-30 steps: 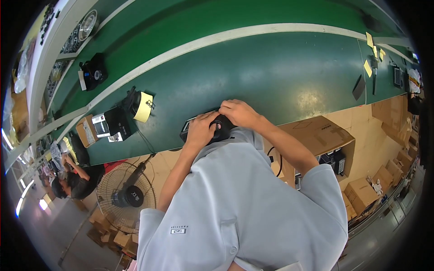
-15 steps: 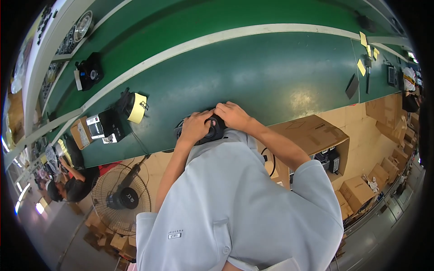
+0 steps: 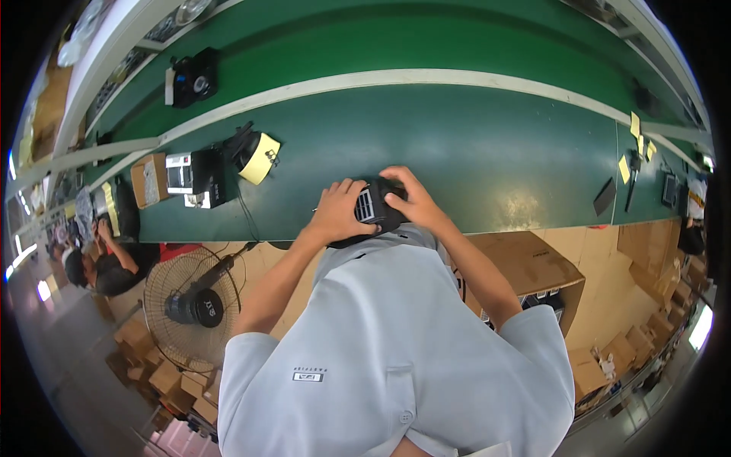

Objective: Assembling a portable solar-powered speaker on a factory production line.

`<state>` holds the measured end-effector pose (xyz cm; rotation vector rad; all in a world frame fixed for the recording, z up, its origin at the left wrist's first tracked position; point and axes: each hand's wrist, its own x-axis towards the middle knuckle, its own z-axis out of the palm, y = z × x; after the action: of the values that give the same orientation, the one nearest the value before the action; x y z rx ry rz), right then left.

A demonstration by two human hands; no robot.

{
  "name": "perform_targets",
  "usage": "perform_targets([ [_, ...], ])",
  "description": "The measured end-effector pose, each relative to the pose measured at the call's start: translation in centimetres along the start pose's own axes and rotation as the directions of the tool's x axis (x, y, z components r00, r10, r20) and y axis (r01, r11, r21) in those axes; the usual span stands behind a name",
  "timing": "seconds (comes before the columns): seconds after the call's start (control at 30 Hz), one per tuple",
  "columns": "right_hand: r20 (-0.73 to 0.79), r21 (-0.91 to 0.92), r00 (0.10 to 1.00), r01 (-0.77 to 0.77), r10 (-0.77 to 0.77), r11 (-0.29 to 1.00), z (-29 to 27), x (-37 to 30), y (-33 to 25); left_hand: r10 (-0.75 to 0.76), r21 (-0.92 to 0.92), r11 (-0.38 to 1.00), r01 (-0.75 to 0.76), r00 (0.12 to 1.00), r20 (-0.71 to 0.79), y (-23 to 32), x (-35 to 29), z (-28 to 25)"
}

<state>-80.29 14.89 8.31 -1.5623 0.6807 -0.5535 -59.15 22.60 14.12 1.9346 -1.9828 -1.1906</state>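
Note:
At the near edge of the green workbench (image 3: pixel 457 152) I hold a black boxy device (image 3: pixel 368 204), close against my shirt. A panel of pale rectangular cells faces up on it. My left hand (image 3: pixel 339 210) grips its left side, with the thumb along the near edge. On the right side, my right hand (image 3: pixel 415 199) curls round the casing, fingers over the far end. The hands cover much of the device, so I cannot tell its exact kind.
To the left stand a yellow-banded black item (image 3: pixel 259 158), a boxed black unit (image 3: pixel 205 175) and an open carton (image 3: pixel 149 181). A caged fan (image 3: pixel 194 305) is beside the bench, and a person (image 3: pixel 114 263) works beyond it. A large cardboard box (image 3: pixel 525 259) sits at right.
The device has been turned in my hands: a round part showed before, and now the celled panel does. My right hand has moved from its top to its right side. The view has shifted.

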Motion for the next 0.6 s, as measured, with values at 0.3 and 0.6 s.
perform_targets([
  [0.3,0.266,0.790,0.949,-0.316,0.170,0.526,-0.1,-0.2,-4.4,-0.143,-0.010,0.988,0.155,0.880,-0.453,6.7,-3.1,-1.9],
  [0.6,0.315,0.873,0.865,-0.425,0.392,0.238,-1.8,1.8,-2.0,-0.328,-0.743,0.664,-0.078,0.863,-0.384,8.9,-4.8,-8.2],
])
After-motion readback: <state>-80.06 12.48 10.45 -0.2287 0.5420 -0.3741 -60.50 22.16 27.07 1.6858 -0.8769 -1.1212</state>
